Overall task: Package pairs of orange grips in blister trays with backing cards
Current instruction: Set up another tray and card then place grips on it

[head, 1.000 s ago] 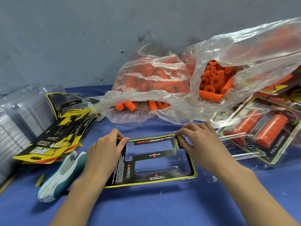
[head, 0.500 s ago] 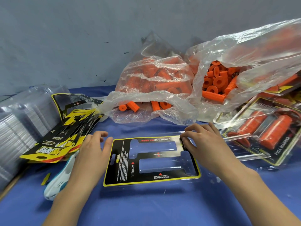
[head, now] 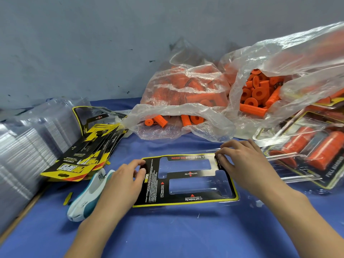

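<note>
Finished packs (head: 314, 155) cut off by right edge.

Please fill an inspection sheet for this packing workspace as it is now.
Surface: blue cloth over the table.
Job's things: black-and-yellow backing card lies in a clear blister tray, both pockets without grips; loose orange grips in plastic bags; packed grips at right.
Clutter: stapler; spare card pile; stack of clear trays.
Hands: left hand fingertips on the card's left edge; right hand fingertips pressing its far right corner.
Cables: nothing seen.
Surroundings: grey wall.
</note>
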